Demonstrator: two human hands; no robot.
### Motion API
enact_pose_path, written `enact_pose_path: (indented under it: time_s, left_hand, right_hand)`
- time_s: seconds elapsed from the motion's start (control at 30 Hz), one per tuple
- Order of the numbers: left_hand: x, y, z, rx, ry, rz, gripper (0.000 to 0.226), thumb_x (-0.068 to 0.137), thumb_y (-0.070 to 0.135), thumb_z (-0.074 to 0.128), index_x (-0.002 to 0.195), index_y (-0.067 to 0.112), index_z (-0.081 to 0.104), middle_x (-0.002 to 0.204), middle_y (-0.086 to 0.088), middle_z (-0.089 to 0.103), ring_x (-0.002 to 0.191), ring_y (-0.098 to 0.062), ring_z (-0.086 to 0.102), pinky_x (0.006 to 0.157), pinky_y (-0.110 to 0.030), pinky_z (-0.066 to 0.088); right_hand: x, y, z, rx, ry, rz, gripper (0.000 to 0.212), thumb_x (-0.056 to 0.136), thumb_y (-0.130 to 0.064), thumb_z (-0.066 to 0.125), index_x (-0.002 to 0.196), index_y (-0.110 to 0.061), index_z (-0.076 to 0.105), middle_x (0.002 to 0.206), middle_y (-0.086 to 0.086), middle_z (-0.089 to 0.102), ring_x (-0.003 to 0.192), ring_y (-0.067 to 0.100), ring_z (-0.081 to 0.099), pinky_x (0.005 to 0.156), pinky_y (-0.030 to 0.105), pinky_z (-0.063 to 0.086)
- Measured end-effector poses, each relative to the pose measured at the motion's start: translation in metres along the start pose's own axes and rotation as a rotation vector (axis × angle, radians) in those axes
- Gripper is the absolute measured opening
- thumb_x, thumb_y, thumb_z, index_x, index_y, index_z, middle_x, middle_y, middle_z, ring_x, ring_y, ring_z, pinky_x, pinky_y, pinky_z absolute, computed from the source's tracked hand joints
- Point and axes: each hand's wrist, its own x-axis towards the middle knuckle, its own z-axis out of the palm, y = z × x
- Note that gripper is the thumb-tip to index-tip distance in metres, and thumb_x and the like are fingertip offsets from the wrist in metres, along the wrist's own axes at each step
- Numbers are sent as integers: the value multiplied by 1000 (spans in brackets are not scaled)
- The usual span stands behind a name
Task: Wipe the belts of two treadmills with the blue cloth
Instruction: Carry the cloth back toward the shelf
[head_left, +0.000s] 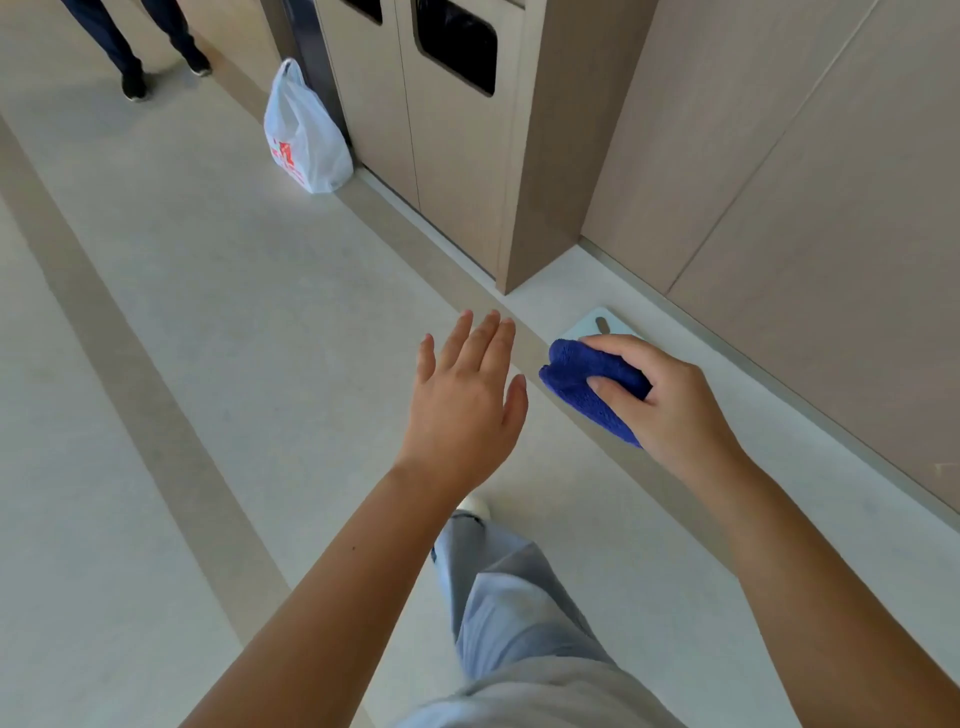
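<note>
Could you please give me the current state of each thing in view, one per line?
blue cloth: bunched, gripped in the right hand
right hand: closed on the cloth
left hand: open, empty
white plastic bag: upright on the floor against the doors
double doors: shut

Red print on white bag (306, 137) (unreadable)

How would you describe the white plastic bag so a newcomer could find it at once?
Start at the beige double doors with dark windows along the wall. At the foot of their left edge, on the pale floor, stands the white plastic bag. Its knotted handles and red print set it apart.
</note>
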Motion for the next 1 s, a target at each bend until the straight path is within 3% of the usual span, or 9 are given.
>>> enact_pose_path:
  time_s: [0.07, 0.23, 0.4, 0.57, 0.73, 0.83, 1.0]
  left_hand:
    - [46, -18, -2, 10, 11, 8, 52, 93, 32, 36, 138, 6, 41, 144, -11, 42, 137, -31, 30, 109, -47, 14]
    - [147, -66, -14, 56, 6, 41, 54, 89, 32, 31, 131, 3, 49, 134, -13, 52, 128, -34, 43, 102, -55, 30]
    - [229, -122, -28, 43, 45, 9, 53, 91, 33, 34, 133, 4, 48, 136, -13, 50, 131, -33, 40, 104, -50, 22]
    - [309, -192, -32, 26, 43, 17, 55, 89, 33, 30, 131, 3, 49, 136, -13, 51, 130, -34, 40, 103, -53, 26]
    - [395, -276, -46, 31, 23, 75, 51, 92, 31, 35, 134, 4, 46, 138, -12, 48, 133, -32, 37, 105, -46, 16]
    - [454, -320, -62, 49, 33, 152, 53, 90, 32, 32, 130, 2, 50, 134, -14, 52, 129, -35, 43, 102, -51, 23]
    - [543, -363, -71, 17, 26, 243, 54, 90, 32, 31, 129, 1, 50, 134, -15, 52, 129, -35, 42, 102, -55, 28]
  right_hand:
    - [50, -1, 2, 16, 0, 6, 33, 88, -1, 57, 117, -17, 62, 104, -17, 63, 94, -14, 53, 78, -1, 35]
    - [165, -14, 11, 33, 17, -3, 34, 88, -2, 57, 119, -16, 62, 109, -10, 65, 98, -3, 55, 83, 2, 36]
    - [262, -25, 34, 25, 3, 3, 35, 88, -4, 58, 118, -20, 63, 105, -14, 65, 93, -5, 56, 79, 3, 37]
    - [359, -40, 67, 13, 40, 20, 33, 88, -5, 59, 116, -21, 63, 98, -14, 65, 90, -4, 55, 72, 3, 39]
    - [461, -67, 110, 31, 93, 52, 32, 88, -3, 58, 116, -18, 63, 96, -20, 62, 88, -13, 53, 75, 1, 36]
    - [523, -88, 130, 38, 116, 78, 33, 88, -3, 57, 116, -19, 63, 99, -28, 59, 91, -14, 53, 77, 2, 37]
    - [602, -105, 144, 58, 207, 113, 34, 88, -2, 56, 117, -19, 63, 105, -17, 64, 96, -7, 55, 80, 3, 39]
